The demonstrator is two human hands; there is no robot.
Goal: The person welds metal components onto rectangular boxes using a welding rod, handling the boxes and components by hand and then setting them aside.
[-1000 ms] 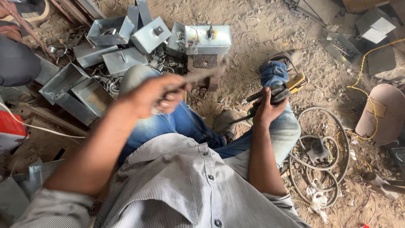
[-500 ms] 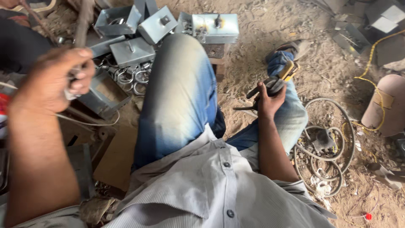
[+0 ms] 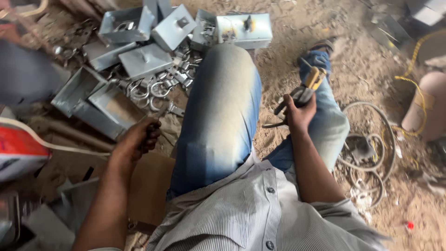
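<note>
Left hand (image 3: 141, 137) closed around a thin metal tool (image 3: 160, 113) beside metal boxes (image 3: 139, 60); right hand (image 3: 299, 114) gripping a welding holder (image 3: 309, 86).

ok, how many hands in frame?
2. The left hand is closed on a thin tool beside the metal boxes; the right hand grips an electrode holder over the knee. No others visible.

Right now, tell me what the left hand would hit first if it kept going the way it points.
The left hand, closed on a thin tool, points up and right. It would probably meet the loose metal clamps first, with the grey metal boxes just beyond; depth is hard to judge.
</note>
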